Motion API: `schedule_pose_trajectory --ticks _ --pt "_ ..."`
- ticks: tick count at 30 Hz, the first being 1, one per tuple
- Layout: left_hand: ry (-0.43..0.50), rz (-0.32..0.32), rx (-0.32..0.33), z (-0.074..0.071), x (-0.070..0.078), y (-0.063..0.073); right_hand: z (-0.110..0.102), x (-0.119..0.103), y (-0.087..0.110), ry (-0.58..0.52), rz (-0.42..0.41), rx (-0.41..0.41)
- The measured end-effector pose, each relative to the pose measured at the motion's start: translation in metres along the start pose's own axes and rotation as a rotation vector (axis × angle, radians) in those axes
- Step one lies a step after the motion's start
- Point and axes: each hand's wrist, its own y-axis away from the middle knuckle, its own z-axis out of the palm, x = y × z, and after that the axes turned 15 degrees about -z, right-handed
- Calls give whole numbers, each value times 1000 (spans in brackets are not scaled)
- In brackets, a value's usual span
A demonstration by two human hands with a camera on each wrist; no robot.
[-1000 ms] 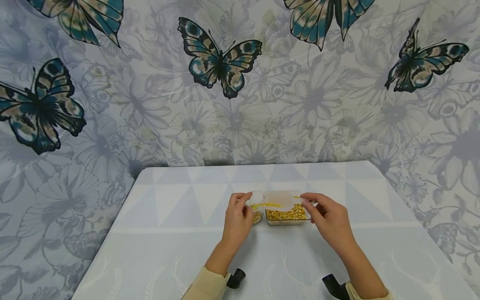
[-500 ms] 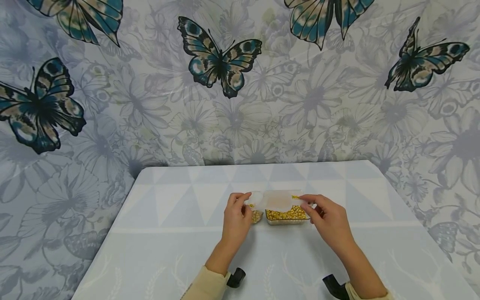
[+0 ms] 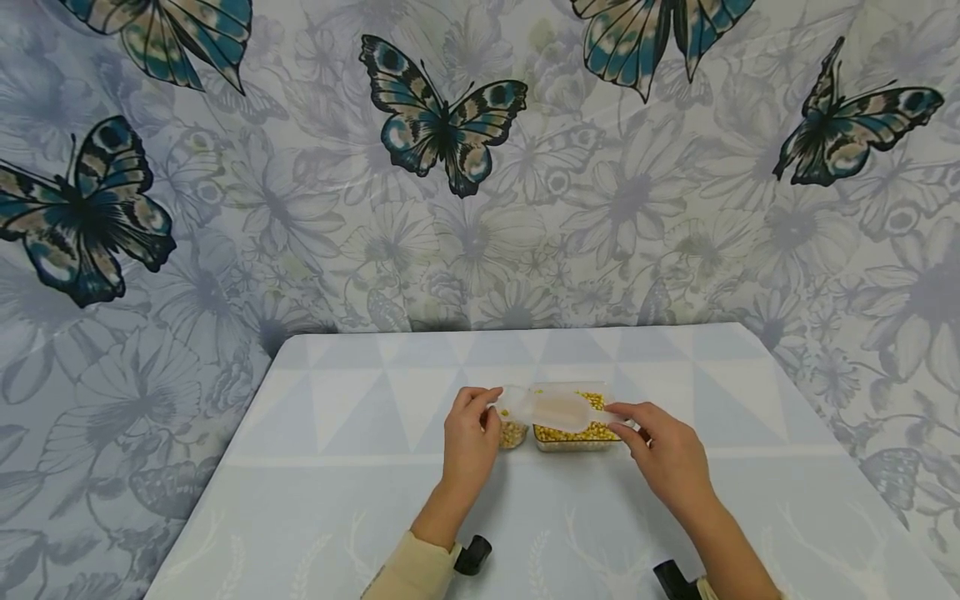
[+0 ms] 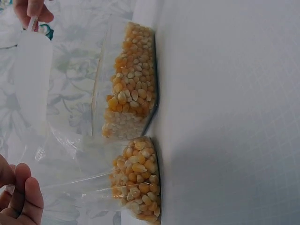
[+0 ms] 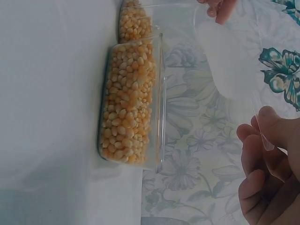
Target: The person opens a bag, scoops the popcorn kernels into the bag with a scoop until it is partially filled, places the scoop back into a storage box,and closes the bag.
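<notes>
My left hand pinches the upper edge of a clear plastic bag, which stands on the table with corn kernels in its bottom. Right beside the bag is a rectangular glass container, well filled with more kernels. Between thumb and fingers, my right hand holds the thin handle of a translucent white scoop. The scoop lies level above the container, its front end at the mouth of the bag, close to my left fingers. No heap of kernels shows on it.
The pale patterned table reaches back to a wall covering with flowers and teal butterflies. A black wrist device sits at the left sleeve, and another black device at the right.
The yellow streak of kernels seen along the scoop and bag mouth a second ago is gone. The right hand and scoop have shifted slightly right and nearer, uncovering kernels behind. The left hand barely moved.
</notes>
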Motion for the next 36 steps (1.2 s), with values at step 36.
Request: schedule_pose_trajectory --ticks 36 --pt "96 70 -14 -3 -9 -1 -9 47 30 48 180 -75"
